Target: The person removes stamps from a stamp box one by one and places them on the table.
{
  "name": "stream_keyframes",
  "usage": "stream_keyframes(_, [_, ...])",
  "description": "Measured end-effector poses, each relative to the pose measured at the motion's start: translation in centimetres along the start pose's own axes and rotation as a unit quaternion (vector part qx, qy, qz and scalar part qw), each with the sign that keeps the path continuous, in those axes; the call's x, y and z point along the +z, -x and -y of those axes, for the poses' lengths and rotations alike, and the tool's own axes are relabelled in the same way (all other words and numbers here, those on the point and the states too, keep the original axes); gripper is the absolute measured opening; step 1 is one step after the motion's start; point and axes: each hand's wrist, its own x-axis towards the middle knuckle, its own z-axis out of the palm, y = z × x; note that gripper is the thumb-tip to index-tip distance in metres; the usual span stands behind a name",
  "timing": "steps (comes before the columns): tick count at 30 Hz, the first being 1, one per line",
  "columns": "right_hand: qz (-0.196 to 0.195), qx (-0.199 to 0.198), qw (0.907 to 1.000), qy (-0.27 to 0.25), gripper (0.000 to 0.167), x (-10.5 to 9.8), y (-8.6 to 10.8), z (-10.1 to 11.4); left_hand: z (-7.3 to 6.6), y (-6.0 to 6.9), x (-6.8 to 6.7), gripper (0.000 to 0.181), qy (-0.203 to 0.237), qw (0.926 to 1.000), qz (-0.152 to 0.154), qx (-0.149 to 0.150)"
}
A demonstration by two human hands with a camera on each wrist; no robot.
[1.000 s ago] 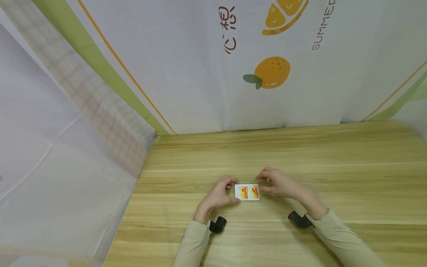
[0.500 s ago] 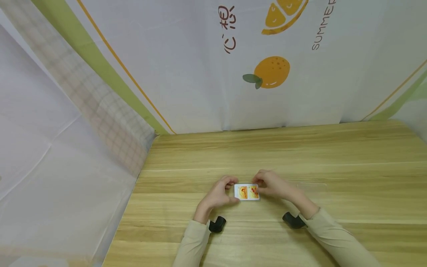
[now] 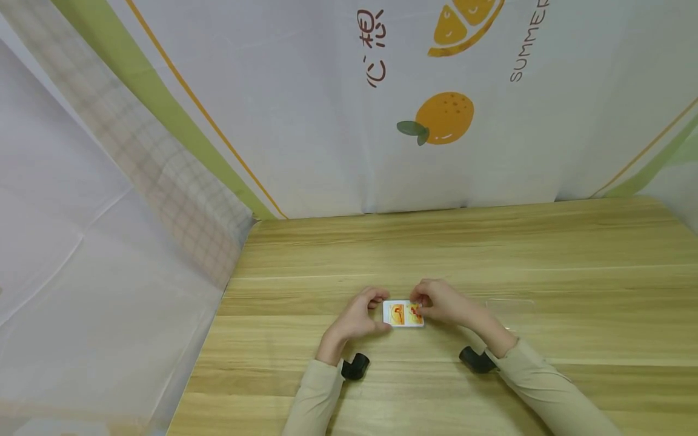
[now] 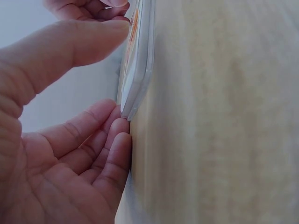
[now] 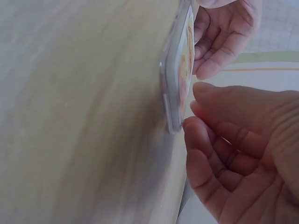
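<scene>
Two bare hands are flanking a thin, flat stack [image 3: 400, 313], which is lying face up on a wood-grain worktop [image 3: 305, 260] between them. Its white-bordered top is displaying two orange-and-yellow pictures [image 3: 397, 314] side by side, while a clear layer [image 4: 149, 60] is showing beneath the white one in the left wrist view. The left hand [image 3: 357, 316] is holding the stack's left end, its grip clamping across the short side, with the thumb touching the near corner and fingertips touching the far one. The right hand [image 3: 446, 301] is hovering at the right end, thumb and forefinger bending close together over the pictured face; the views are leaving it unclear whether this grip is clamping anything. To the right of that hand, a clear flat sheet [image 3: 515, 313] is lying on the worktop. Beige sleeves [image 3: 316, 393] are entering from below, a black bent fitting [image 3: 357, 366] jutting from the left cuff and another black fitting [image 3: 476, 360] from the right. Behind the worktop, a pale cloth [image 3: 311, 121] is hanging, bearing a printed orange [image 3: 449, 118] and the lettering SUMMER [image 3: 529, 39]
</scene>
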Motion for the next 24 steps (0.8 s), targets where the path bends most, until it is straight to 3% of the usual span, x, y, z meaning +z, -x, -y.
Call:
stream_keyframes(6, [-0.001,0.000,1.0000,0.009,0.011,0.12,-0.02,0.15,0.02,0.03,0.03,0.060,0.017,0.9998,0.001,-0.012])
stream_keyframes(24, [-0.014,0.034,0.9992,0.018,0.014,0.45,-0.65,0.77,0.07,0.02,0.08,0.061,0.028,0.9996,0.004,-0.009])
